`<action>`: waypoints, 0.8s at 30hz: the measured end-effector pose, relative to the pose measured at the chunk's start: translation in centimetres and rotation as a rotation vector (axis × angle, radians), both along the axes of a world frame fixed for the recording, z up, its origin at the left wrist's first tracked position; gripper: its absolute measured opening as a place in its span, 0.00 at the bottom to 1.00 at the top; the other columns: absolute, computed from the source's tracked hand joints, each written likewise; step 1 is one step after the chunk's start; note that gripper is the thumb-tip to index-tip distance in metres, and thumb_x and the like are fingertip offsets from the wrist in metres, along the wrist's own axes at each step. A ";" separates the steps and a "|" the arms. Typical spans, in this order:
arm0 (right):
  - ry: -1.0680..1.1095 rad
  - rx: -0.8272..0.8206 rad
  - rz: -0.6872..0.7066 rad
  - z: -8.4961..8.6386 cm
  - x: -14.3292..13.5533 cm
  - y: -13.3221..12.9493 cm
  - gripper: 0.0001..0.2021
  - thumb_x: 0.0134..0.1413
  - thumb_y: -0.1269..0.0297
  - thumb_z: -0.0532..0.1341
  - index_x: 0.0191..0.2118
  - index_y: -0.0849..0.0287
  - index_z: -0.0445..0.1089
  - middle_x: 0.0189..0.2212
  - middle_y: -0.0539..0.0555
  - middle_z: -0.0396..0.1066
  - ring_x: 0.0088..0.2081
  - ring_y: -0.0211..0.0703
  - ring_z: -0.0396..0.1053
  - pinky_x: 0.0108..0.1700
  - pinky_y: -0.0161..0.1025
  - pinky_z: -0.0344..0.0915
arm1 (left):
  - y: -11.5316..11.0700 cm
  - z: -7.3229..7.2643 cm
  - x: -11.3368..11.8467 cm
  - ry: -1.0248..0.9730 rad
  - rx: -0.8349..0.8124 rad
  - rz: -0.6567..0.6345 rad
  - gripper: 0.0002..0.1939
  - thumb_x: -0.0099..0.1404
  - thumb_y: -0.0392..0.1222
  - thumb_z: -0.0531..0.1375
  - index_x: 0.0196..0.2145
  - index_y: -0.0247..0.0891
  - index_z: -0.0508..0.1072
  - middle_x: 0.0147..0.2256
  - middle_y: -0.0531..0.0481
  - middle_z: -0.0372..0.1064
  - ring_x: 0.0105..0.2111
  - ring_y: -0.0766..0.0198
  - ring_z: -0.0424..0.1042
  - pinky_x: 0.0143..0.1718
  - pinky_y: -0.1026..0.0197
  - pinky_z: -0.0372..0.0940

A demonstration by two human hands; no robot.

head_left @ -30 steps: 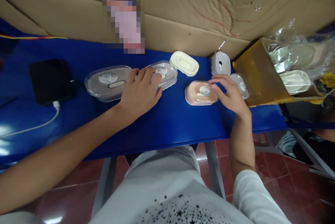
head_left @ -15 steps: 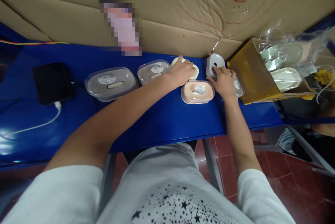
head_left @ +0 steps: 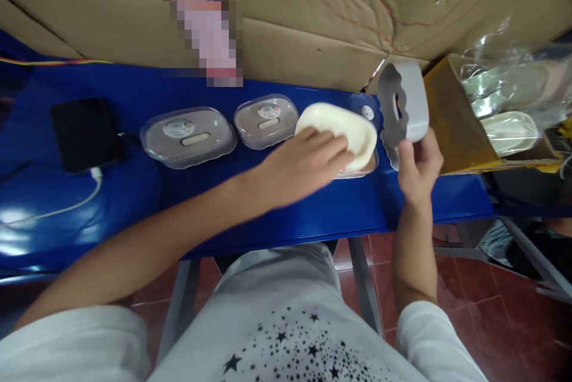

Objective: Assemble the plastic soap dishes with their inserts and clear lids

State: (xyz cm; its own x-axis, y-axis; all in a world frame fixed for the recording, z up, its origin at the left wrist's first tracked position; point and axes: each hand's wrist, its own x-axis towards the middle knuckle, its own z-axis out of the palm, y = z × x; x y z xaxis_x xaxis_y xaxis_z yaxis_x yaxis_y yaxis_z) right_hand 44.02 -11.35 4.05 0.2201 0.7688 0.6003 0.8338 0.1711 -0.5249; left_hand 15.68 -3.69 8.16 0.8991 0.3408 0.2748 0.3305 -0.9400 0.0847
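My left hand (head_left: 308,158) is closed on a cream oval plastic tray (head_left: 342,123), which is tilted above the blue table. Under the tray shows the edge of a peach-coloured box (head_left: 370,166). My right hand (head_left: 420,167) grips a grey plastic shell (head_left: 414,99) with a wavy rim and a hole, lifted and turned on its side. Behind the two held pieces, a clear lid (head_left: 369,112) with a round label sits on the table. Left of my left hand are a smaller grey lidded box (head_left: 252,126) and a larger grey lidded box (head_left: 165,146).
An open cardboard box (head_left: 447,126) with wrapped plastic containers (head_left: 513,134) stands at the right. A black device (head_left: 84,137) with a white cable (head_left: 96,191) lies at the left. Cardboard (head_left: 286,54) lines the back of the blue table (head_left: 286,215).
My left hand has lifted the cream tray and brought it right and nearer, over the peach box. My right hand has raised the grey shell and tipped it sideways.
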 end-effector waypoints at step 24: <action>-0.399 -0.375 0.745 -3.6 -12.5 -7.6 0.38 0.72 0.69 0.62 0.80 0.43 0.49 0.71 0.54 0.67 0.76 0.54 0.59 0.78 0.66 0.59 | -8.0 -8.6 -12.8 -0.205 -0.270 0.237 0.29 0.74 0.41 0.68 0.69 0.43 0.67 0.75 0.34 0.56 0.74 0.39 0.59 0.69 0.36 0.67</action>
